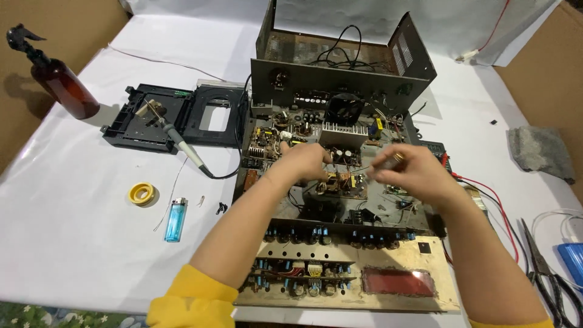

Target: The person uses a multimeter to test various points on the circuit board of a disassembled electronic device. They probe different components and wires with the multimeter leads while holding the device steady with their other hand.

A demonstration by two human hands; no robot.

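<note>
An opened electronic amplifier chassis (340,200) lies on the white-covered table, its circuit boards and components exposed. My left hand (302,161) rests on the boards near the middle, fingers curled over a small brown circuit board (346,182). My right hand (405,170) hovers just right of it, pinching a thin wire or component lead between the fingertips above that board. A ring shows on one finger of the right hand. Both arms wear yellow sleeves.
A soldering iron (176,136) lies across a black plastic frame (164,118) at left. A yellow solder roll (141,194), blue lighter (175,220), brown spray bottle (61,79), grey cloth (540,152), scissors and pliers (549,276), red leads (495,203).
</note>
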